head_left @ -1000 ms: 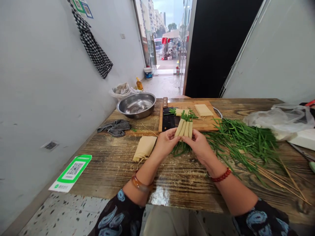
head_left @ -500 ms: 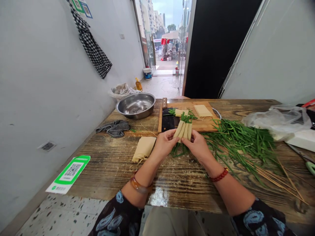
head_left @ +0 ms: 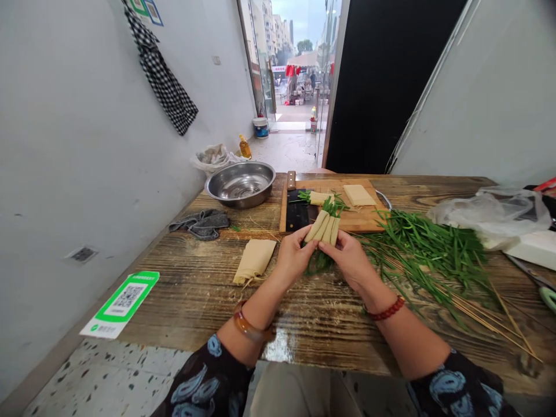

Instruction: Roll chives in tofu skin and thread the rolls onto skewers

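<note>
Between my two hands is a row of several tofu-skin rolls [head_left: 324, 227], pale tan, with green chive ends sticking out at top and bottom. My left hand [head_left: 297, 250] grips their left side, thumb across the front. From the right, my right hand [head_left: 343, 252] pinches the same rolls, its thumb close to the other. Just beyond, another roll [head_left: 320, 198] lies on the wooden cutting board [head_left: 347, 220], partly over the cleaver's dark blade [head_left: 297, 211]. A stack of tofu-skin sheets [head_left: 255, 259] rests on the table left of my hands.
Loose chives [head_left: 438, 243] and thin bamboo skewers [head_left: 486, 318] spread over the right side. A flat tofu-skin piece [head_left: 358, 195] lies on the board. A steel basin [head_left: 241, 184] and grey cloth [head_left: 202, 223] sit at left, a plastic bag [head_left: 490, 211] and scissors [head_left: 548, 296] at far right.
The rolls have tilted slightly in my hands, their tops leaning a bit more to the right. Both hands keep their hold in nearly the same place.
</note>
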Demonstrator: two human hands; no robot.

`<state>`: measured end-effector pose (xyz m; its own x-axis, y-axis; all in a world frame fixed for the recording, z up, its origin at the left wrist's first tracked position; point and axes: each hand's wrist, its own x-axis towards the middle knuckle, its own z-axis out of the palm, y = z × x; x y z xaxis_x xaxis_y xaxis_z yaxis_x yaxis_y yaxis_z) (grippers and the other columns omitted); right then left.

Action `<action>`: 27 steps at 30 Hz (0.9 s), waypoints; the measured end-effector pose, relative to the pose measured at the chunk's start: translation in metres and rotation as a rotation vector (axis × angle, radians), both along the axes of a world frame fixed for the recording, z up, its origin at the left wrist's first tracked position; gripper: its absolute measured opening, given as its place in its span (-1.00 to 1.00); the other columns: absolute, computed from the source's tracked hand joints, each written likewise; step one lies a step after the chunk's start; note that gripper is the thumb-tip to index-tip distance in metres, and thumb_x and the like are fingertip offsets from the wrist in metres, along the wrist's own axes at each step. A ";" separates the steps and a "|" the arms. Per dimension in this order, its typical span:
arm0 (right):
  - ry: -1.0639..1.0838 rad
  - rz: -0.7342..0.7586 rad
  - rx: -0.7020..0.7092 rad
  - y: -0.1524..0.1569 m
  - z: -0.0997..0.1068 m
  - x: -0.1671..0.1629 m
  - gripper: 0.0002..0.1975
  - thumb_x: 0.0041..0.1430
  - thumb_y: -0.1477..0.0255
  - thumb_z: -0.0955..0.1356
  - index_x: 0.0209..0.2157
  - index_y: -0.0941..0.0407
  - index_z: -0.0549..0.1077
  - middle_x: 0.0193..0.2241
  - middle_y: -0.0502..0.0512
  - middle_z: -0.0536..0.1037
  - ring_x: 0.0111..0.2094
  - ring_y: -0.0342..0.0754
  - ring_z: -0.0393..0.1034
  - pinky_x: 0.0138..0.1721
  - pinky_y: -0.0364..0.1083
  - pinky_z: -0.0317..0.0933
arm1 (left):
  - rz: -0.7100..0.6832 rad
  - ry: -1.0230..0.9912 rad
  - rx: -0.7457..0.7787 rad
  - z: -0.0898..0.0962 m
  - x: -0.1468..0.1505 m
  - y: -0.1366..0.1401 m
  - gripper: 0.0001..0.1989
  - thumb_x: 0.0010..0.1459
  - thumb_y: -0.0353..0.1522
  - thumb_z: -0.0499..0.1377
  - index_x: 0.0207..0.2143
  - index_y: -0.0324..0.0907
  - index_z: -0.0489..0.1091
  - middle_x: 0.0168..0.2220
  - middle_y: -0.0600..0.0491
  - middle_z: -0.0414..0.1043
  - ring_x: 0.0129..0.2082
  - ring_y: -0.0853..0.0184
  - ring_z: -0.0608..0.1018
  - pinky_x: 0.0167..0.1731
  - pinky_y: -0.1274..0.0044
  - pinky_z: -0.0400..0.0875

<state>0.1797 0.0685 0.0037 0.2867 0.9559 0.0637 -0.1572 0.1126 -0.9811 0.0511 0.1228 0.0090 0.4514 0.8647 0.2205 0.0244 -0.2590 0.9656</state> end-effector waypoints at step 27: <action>0.072 -0.013 0.051 0.000 -0.003 -0.002 -0.63 -0.10 0.35 0.45 -0.17 0.12 0.50 -0.14 0.10 0.58 -0.13 0.03 0.44 -0.03 0.01 0.26 | 0.026 0.022 0.014 0.010 0.003 -0.009 -0.54 0.00 -0.38 0.26 0.00 -0.25 0.39 -0.06 -0.04 0.50 -0.09 0.21 0.51 -0.03 0.47 0.35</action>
<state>0.1775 0.0683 0.0009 0.3048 0.9480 0.0915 -0.2250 0.1651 -0.9603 0.0538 0.1139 0.0188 0.4334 0.8732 0.2229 0.0529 -0.2716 0.9610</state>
